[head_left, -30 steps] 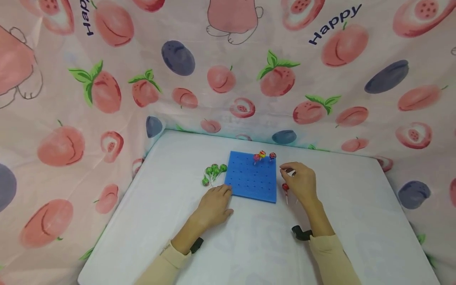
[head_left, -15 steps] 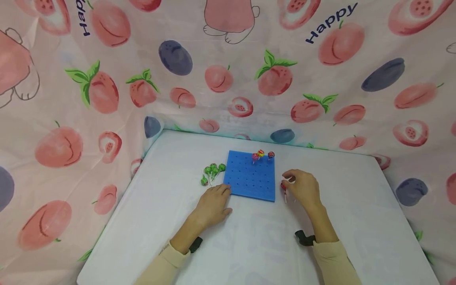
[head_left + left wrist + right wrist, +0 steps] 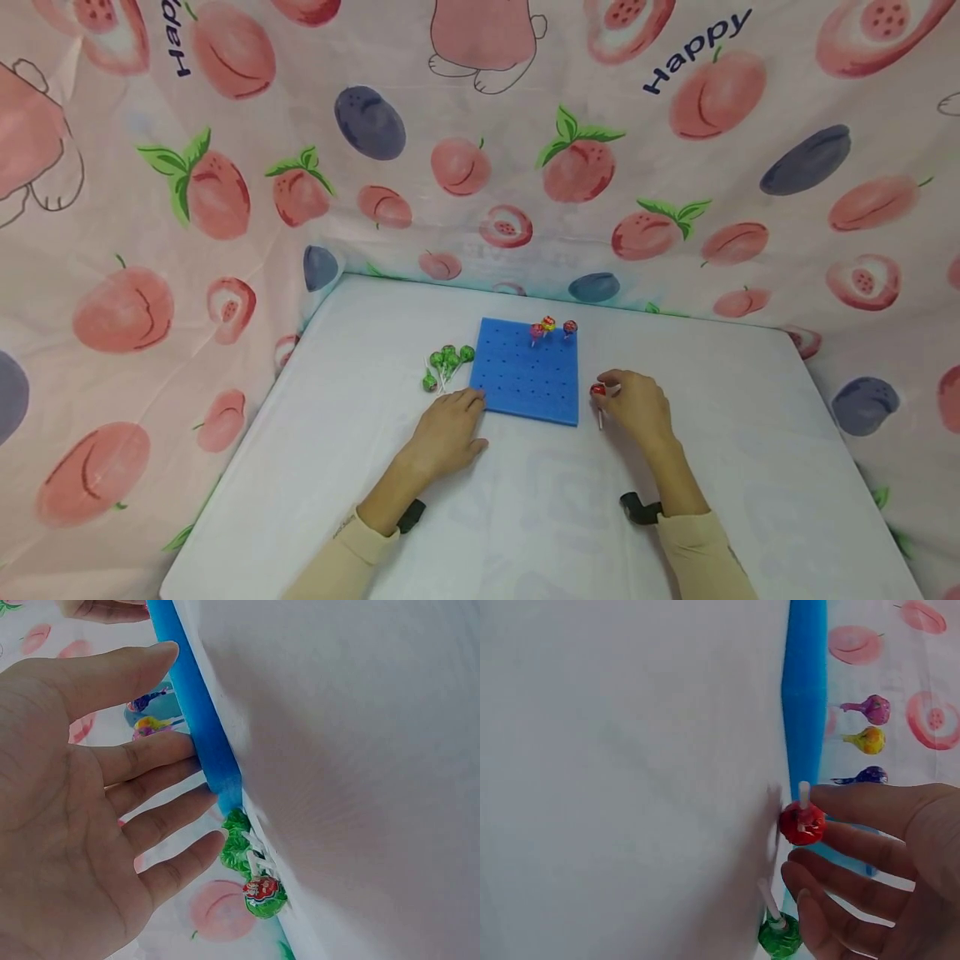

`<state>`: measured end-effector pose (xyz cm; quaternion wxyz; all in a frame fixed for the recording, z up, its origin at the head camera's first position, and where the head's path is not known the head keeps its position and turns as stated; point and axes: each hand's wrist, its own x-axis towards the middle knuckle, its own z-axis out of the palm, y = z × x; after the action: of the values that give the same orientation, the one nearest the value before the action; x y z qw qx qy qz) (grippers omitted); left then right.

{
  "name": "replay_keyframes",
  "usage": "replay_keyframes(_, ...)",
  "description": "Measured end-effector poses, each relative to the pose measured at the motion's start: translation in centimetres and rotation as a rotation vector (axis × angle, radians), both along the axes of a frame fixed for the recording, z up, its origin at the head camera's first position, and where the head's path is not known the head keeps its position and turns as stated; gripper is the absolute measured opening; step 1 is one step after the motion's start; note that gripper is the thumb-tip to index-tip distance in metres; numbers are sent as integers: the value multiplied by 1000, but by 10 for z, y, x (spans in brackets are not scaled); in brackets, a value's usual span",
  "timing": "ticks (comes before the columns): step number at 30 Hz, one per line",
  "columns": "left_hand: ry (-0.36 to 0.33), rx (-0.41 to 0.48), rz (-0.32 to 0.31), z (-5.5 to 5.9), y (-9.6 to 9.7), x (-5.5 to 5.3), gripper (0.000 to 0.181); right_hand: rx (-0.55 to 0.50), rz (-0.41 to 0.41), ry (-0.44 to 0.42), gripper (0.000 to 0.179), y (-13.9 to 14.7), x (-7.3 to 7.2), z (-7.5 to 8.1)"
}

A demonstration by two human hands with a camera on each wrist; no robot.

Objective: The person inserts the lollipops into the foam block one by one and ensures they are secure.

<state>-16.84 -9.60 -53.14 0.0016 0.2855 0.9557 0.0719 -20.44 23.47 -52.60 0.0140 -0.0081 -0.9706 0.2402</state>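
My right hand [image 3: 637, 408] pinches a red-wrapped lollipop [image 3: 802, 823] between thumb and index finger, just right of the blue pegboard [image 3: 517, 375]. The white stick of that lollipop points toward me. Below those fingers in the right wrist view lies a green lollipop [image 3: 780, 937], hidden by the hand in the head view. My left hand [image 3: 444, 437] lies with extended fingers, its fingertips at the board's near left corner. A pink lollipop [image 3: 536, 331], a yellow one [image 3: 548, 323] and a dark one [image 3: 570, 327] stand in holes at the board's far right.
Several green lollipops [image 3: 448, 358] lie in a loose bunch left of the board, close to the left fingertips. The white tabletop [image 3: 525, 517] runs back to a fruit-printed cloth [image 3: 495, 108], which hangs behind and along the sides.
My right hand has come down toward me from beside the board's right edge to the red lollipop, and its fingers have closed on it. The left hand has stayed at the corner.
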Motion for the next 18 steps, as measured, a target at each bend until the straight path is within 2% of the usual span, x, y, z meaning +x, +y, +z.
replay_keyframes(7,-9,10,1,-1,0,0,63,-33,-1,-9,26,0,-2,-10)
replay_keyframes(18,-16,11,0,-2,0,-1,64,-52,-1,26,20,4,-4,-13)
